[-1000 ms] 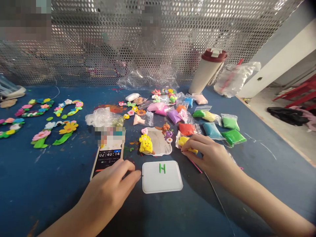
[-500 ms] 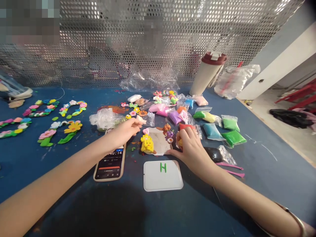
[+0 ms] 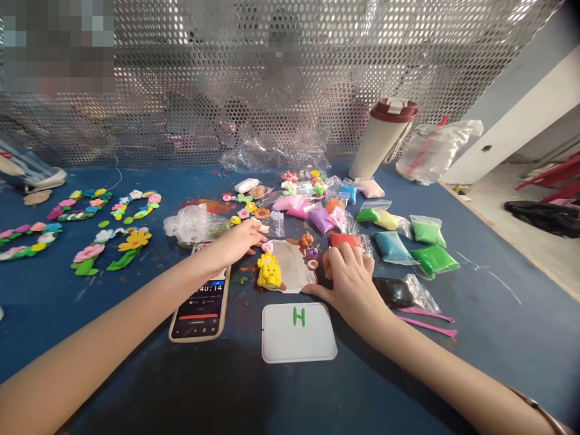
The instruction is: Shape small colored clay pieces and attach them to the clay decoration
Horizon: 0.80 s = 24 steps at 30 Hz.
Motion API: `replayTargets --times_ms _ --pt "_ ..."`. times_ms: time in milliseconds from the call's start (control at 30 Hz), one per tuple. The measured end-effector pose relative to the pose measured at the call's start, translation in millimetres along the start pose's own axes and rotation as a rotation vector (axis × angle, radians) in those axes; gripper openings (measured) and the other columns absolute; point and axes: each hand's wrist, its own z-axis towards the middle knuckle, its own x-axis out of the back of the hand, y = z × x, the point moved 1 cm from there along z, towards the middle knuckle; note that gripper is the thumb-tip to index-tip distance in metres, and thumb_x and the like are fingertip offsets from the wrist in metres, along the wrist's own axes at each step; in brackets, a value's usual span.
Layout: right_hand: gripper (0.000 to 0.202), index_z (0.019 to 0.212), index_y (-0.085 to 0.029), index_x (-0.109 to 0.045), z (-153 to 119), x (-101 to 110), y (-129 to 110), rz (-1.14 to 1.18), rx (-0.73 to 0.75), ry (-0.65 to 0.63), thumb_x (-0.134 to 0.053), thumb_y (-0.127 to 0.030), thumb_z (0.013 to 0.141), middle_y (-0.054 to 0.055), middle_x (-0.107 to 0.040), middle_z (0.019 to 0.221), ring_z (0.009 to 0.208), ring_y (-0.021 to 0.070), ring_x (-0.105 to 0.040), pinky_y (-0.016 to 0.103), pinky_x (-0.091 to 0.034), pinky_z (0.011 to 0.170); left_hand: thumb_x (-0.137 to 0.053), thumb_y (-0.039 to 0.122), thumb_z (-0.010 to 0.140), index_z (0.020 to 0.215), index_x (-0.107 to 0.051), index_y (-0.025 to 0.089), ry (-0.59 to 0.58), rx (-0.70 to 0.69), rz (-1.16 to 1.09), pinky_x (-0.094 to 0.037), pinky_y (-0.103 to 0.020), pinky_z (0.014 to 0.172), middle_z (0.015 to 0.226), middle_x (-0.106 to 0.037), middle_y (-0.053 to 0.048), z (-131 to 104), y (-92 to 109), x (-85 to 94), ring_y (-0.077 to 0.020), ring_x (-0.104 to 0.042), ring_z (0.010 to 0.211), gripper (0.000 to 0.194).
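My left hand (image 3: pixel 239 240) reaches over the top of a phone (image 3: pixel 197 314), fingers stretched out and apart. Its fingertips are beside a small pink clay figure (image 3: pixel 267 246) at the corner of a pale decorated board (image 3: pixel 292 266). On that board a yellow clay figure (image 3: pixel 269 272) sits at the left, an orange-brown one (image 3: pixel 307 240) and a purple one (image 3: pixel 312 252) at the right. My right hand (image 3: pixel 351 275) rests beside the board, thumb spread toward its lower right corner. Its other fingers bend down just below a red clay packet (image 3: pixel 345 240); what lies under them is hidden.
In front lies a white plate (image 3: pixel 299 344) with a green clay H (image 3: pixel 299 316). Several clay packets (image 3: pixel 435 260), pink tools (image 3: pixel 428 329) and a tumbler (image 3: pixel 383 139) are at the right. Flower-covered clay rings (image 3: pixel 81 205) lie left, near crumpled plastic (image 3: pixel 193 223).
My left fingers have come down and right, closer to the pink figure. My right hand stays beside the board, its fingers shifted slightly. The view has moved a little.
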Motion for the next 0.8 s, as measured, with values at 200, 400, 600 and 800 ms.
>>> replayTargets --times_ms 200,400,600,800 --pt "0.043 0.078 -0.021 -0.043 -1 -1 0 -0.015 -0.001 0.011 -0.072 -0.053 0.073 0.005 -0.053 0.084 0.077 0.0251 -0.052 0.039 -0.038 0.069 -0.047 0.019 0.092 0.11 -0.056 0.013 -0.031 0.037 -0.034 -0.049 -0.037 0.083 0.1 -0.066 -0.008 2 1 -1.5 -0.0198 -0.064 0.093 0.021" --pt "0.045 0.079 -0.021 -0.044 -2 -4 4 -0.024 0.01 0.061 -0.07 -0.057 0.073 0.004 -0.052 0.084 0.078 0.0248 -0.051 0.037 -0.036 0.07 -0.057 0.034 0.093 0.11 -0.059 0.014 -0.054 0.041 -0.049 -0.053 -0.039 0.079 0.107 -0.062 -0.007 9 -5 0.0 -0.0194 -0.063 0.09 0.027" --pt "0.046 0.079 -0.021 -0.044 -5 -5 6 -0.012 0.043 0.099 -0.068 -0.06 0.073 0.003 -0.051 0.082 0.077 0.0241 -0.051 0.036 -0.035 0.069 -0.052 0.03 0.092 0.088 -0.064 0.015 -0.142 -0.023 -0.094 -0.048 -0.028 0.074 0.084 -0.063 -0.002 10 -2 2.1 -0.0126 -0.058 0.074 0.019" --pt "0.042 0.075 -0.021 -0.042 -8 -3 2 0.012 0.043 0.136 -0.07 -0.052 0.075 0.003 -0.051 0.08 0.078 0.0245 -0.05 0.036 -0.034 0.07 -0.058 0.04 0.085 0.073 -0.06 0.017 -0.253 -0.029 -0.103 -0.047 -0.024 0.065 0.074 -0.06 0.0 13 3 7.8 -0.0121 -0.056 0.07 0.026"
